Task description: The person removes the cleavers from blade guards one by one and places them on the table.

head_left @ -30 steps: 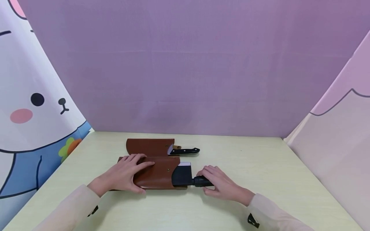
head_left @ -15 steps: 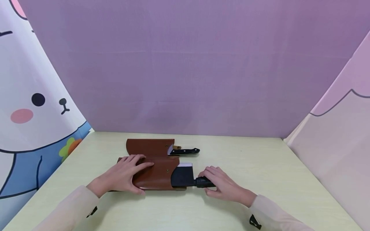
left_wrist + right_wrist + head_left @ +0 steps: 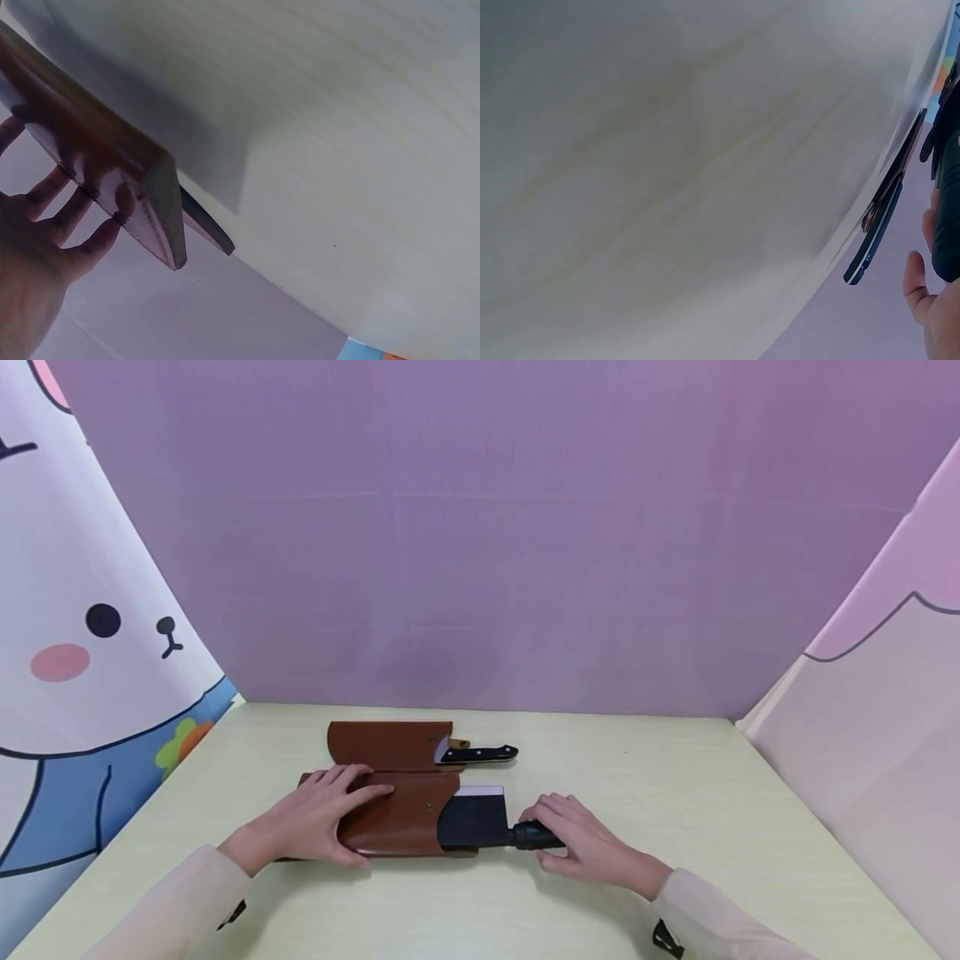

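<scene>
A brown leather knife sheath (image 3: 405, 814) lies at the middle of the table, its mouth facing right. My left hand (image 3: 315, 818) grips its left part, thumb at the near edge and fingers spread over the top. In the left wrist view, the fingers (image 3: 94, 247) touch the sheath (image 3: 112, 165). A cleaver (image 3: 476, 818) with a dark blade and pale edge sticks partly out of the mouth; the rest of the blade is hidden inside. My right hand (image 3: 585, 847) grips its black handle (image 3: 536, 835), which also shows in the right wrist view.
Just behind lies a second brown sheath (image 3: 386, 745), with a black-handled kitchen knife (image 3: 480, 754) in it. Pale wood-grain table (image 3: 712, 827) extends to the right. A purple cloth wall (image 3: 487, 543) stands at the back, with printed curtains (image 3: 97, 710) on the left.
My right hand has drawn the cleaver slightly right, so more blade shows. The left hand and the sheath have shifted a little left. The second knife stays put.
</scene>
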Demonstrator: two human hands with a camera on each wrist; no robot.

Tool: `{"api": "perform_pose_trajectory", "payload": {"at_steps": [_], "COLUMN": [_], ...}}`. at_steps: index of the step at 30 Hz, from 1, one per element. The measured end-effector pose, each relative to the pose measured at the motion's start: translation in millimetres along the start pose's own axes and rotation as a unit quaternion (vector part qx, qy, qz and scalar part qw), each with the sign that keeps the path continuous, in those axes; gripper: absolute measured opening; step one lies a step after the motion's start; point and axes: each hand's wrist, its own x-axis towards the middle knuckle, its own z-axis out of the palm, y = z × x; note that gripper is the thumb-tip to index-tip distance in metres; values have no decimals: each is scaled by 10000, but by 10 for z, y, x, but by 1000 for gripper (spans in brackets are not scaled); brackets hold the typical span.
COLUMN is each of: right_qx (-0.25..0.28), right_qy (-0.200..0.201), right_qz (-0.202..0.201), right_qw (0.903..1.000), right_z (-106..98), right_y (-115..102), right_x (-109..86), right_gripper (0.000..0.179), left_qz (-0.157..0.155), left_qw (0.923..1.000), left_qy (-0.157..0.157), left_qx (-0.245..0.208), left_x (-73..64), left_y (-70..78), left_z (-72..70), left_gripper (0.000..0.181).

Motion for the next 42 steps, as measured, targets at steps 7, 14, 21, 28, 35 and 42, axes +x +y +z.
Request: {"api": "perform_pose_trajectory", "payload": {"at_steps": [7, 14, 21, 28, 35, 42], "right_qx": [-38, -40, -39, -102, -77, -53], "right_qy": [-26, 100, 154, 82, 94, 196], "right_qz": [96, -135, -151, -67, -97, -263], "right_qw": [9999, 9999, 9998, 9999, 9999, 9994], "right_z": [-14, -42, -54, -74, -91, -107], "right_y": [23, 44, 54, 70, 86, 102], "right_x": [-50, -79, -111, -151, -183, -195], "right_gripper": [38, 40, 40, 39, 41, 40], "left_qz": [-135, -194, -205, -302, -335, -363], "left_qw": [9999, 9997, 9996, 9992, 9990, 9988], "left_qy": [-71, -110, -129, -203, -247, -269], "left_qx": [-55, -73, -125, -159, -186, -196], "left_x": [-40, -68, -89, -120, -143, -151], "left_y": [-14, -21, -39, -74, -79, -81], "left_z": [-15, -20, -9, -3, -8, -3], "left_gripper": [94, 95, 95, 95, 95, 94]}}
